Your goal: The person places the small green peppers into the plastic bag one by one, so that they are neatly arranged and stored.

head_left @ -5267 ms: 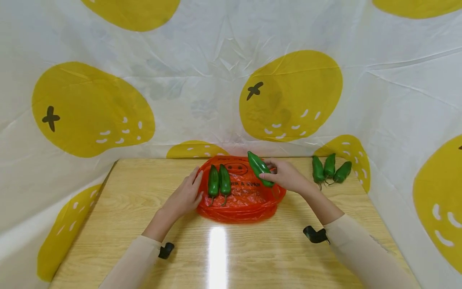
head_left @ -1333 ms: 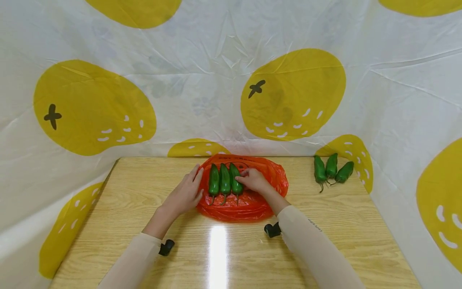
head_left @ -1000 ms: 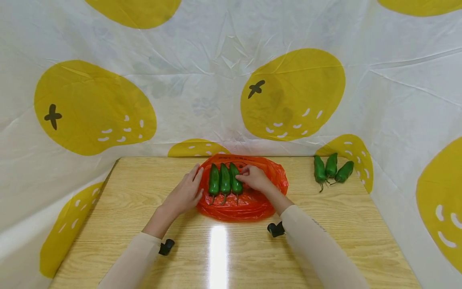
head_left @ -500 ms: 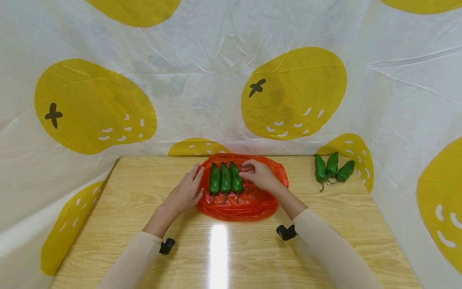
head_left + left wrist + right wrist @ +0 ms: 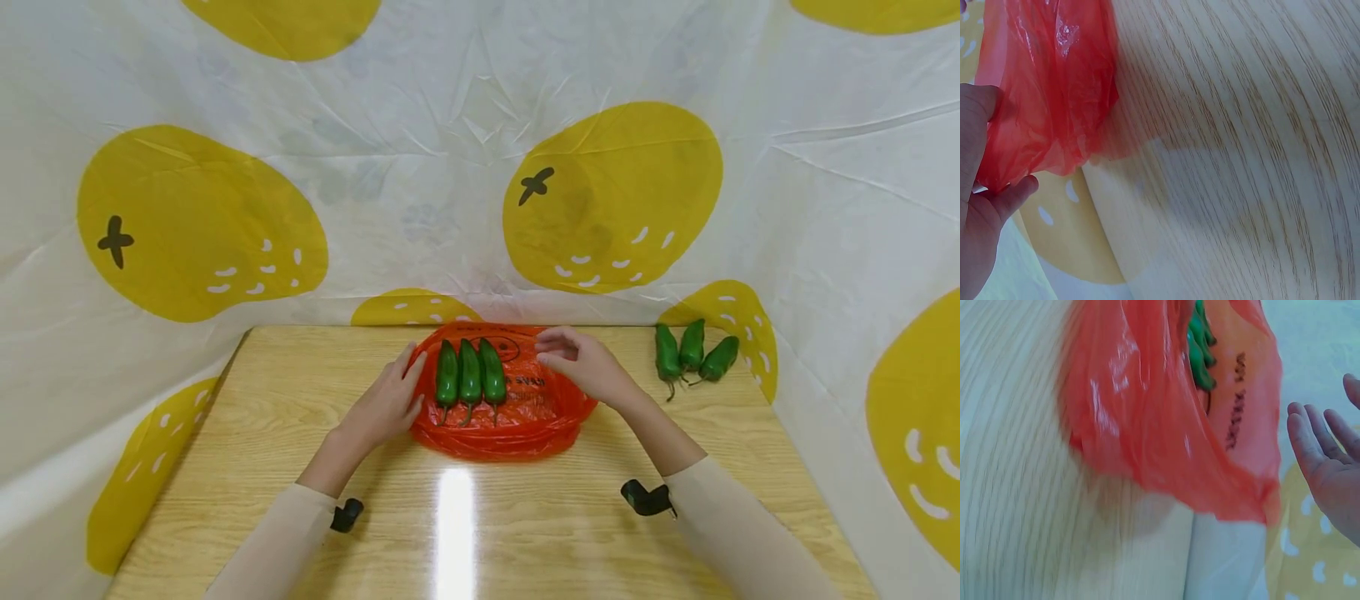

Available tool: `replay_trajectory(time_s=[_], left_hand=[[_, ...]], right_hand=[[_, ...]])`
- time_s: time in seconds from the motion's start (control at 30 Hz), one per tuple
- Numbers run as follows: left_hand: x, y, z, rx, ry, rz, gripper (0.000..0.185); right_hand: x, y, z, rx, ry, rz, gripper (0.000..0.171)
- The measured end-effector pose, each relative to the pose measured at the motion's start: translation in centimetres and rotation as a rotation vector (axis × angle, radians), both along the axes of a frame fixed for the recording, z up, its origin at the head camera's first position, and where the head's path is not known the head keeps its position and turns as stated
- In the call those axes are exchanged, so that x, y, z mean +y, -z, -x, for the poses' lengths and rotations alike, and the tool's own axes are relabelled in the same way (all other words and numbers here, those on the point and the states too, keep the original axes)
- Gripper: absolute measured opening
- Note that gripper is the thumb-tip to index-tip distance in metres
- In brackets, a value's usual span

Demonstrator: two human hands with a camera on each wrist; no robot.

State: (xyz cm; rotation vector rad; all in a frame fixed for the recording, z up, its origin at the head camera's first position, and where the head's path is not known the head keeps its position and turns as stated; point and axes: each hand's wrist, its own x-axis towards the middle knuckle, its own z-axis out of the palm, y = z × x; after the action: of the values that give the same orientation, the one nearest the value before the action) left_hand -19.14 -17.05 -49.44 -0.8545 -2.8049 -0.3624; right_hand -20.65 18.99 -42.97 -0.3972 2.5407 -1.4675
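A red plastic bag (image 5: 536, 408) lies spread open on the table in the head view, with dark print inside. Three green chili peppers (image 5: 470, 375) lie side by side in its left half, stems toward me. My left hand (image 5: 385, 404) holds the bag's left edge; in the left wrist view the red film (image 5: 1054, 81) passes between thumb and fingers. Over the bag's right side is my right hand (image 5: 588, 367), its fingers loosely bent and nothing in them. The right wrist view shows this hand (image 5: 1332, 465) apart from the bag and the pepper tips (image 5: 1200, 353) inside.
Several more green chili peppers, three in a cluster (image 5: 692, 354), lie at the table's back right corner. The wooden table (image 5: 315, 375) is walled by a white cloth (image 5: 405, 217) printed with yellow fruit. A black strap mount (image 5: 647, 498) sits at the right wrist.
The right hand placed a third pepper beside the two in the bag, let it go, and has moved right, away from it. The left hand has stayed at the bag's left edge.
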Motion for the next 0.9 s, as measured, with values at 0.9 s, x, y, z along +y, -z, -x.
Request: replay_trajectory(time_s=[0.9], left_hand=[[0.0,-0.5,-0.2,-0.007,-0.014,-0.005,0.067]], right_hand=[[15.5,1.4,1.3,0.121,0.308,-0.23,0.076]])
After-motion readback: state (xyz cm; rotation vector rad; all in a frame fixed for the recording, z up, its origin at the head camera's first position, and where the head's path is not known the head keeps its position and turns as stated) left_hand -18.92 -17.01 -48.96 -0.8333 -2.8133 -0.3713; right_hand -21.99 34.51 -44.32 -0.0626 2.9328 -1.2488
